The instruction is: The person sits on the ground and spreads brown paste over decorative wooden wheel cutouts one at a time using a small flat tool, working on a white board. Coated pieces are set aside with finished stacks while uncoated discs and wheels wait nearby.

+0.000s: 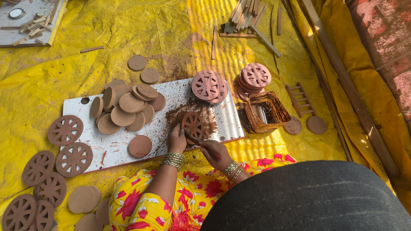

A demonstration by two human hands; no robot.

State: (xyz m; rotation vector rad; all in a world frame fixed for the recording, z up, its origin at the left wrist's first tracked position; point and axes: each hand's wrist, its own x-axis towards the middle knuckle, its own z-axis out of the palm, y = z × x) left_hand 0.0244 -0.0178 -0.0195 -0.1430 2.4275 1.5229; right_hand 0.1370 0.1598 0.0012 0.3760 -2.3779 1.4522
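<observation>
The clay wheel [193, 124] lies on the white board [107, 149], near its right end. The left hand [177, 140] presses flat on the wheel's edge. The right hand [215, 154] pinches a thin tool [193, 139] touching the wheel.

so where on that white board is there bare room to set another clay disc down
Bare board lies below the pile of plain discs, left of the single disc. The top strip between the pile and the spoked wheels is free too. It is crowded around the cut wheel under both hands.
</observation>
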